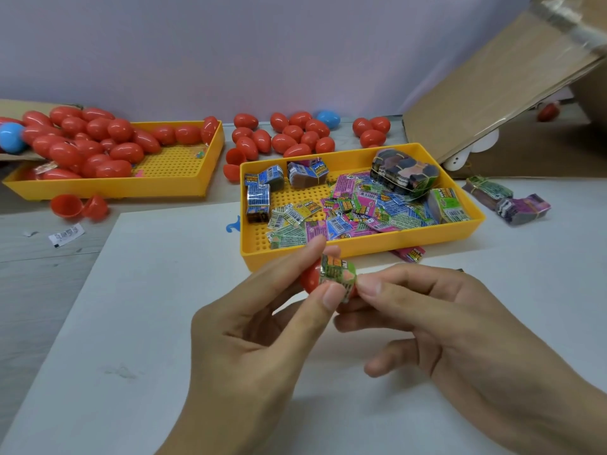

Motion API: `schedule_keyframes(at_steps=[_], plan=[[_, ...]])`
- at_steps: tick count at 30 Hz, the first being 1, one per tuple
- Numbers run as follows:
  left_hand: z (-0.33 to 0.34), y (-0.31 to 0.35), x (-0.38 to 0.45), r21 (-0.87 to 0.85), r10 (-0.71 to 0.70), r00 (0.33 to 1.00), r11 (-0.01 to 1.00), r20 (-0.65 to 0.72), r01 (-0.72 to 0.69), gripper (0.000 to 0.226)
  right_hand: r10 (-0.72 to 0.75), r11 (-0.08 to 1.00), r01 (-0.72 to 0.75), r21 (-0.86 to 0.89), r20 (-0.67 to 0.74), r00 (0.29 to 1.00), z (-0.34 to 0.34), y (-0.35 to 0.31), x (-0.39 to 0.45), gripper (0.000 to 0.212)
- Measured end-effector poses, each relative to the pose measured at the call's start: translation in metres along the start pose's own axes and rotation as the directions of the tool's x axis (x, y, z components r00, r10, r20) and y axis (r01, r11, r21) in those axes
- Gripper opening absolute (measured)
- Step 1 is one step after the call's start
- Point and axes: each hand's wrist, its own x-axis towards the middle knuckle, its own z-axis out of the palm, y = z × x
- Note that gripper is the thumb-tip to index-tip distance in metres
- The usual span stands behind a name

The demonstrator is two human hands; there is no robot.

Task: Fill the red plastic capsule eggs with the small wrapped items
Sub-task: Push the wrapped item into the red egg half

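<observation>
Red plastic shows between my fingers: an egg half [310, 280] sits low in the middle of the view, above the white board [164, 323], held in my left hand [262, 330] with the forefinger over the top and the thumb curled underneath. Against its mouth sits a folded green wrapped item [338, 277], pinched at its right end by the thumb and forefinger of my right hand [460, 330]; the other right fingers curl loosely below.

Just beyond my hands, a yellow tray [361, 247] holds loose packets in pink, green and blue, plus several banded bundles. One pink packet [409, 253] pokes out from beside its near wall. Two more bundles [507, 201] lie on the table to its right, near a tilted cardboard box [492, 87].

To the left, a second yellow tray [184, 183] is heaped with closed red eggs [95, 139], with a blue egg [11, 136] at its far edge. More red eggs [295, 136] are scattered between the trays. An opened red shell [78, 206] lies in front of the left tray.
</observation>
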Motion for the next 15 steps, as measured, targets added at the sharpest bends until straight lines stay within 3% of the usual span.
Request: schedule_keyframes(at_steps=[2, 5, 8, 10, 15], plan=[[0.0004, -0.0006, -0.0010, 0.022, 0.014, 1.000, 1.000, 0.021, -0.014, 0.041, 0.009, 0.999, -0.010, 0.039, 0.014, 1.000, -0.0005, -0.0002, 0.0016, 0.024], [0.0006, -0.0015, -0.0030, 0.018, 0.010, 0.998, 1.000, 0.056, -0.011, 0.040, 0.020, 0.998, -0.022, 0.057, 0.032, 0.999, 0.0009, -0.0004, 0.0028, 0.042], [0.0005, -0.0020, -0.0054, 0.002, -0.018, 0.995, 1.000, 0.098, 0.018, 0.043, -0.021, 1.000, 0.021, 0.023, 0.017, 1.000, -0.0012, 0.0020, 0.0021, 0.030], [0.0007, -0.0011, -0.0058, -0.005, -0.072, 0.990, 0.997, 0.124, 0.073, 0.046, -0.087, 0.996, 0.087, -0.028, -0.002, 0.996, -0.0036, 0.0038, 0.0020, 0.021], [-0.0003, 0.0004, -0.0016, 0.014, -0.255, 0.964, 0.967, 0.076, 0.255, 0.035, -0.353, 0.898, 0.336, -0.285, -0.008, 0.936, -0.0047, 0.0089, 0.0024, 0.028]])
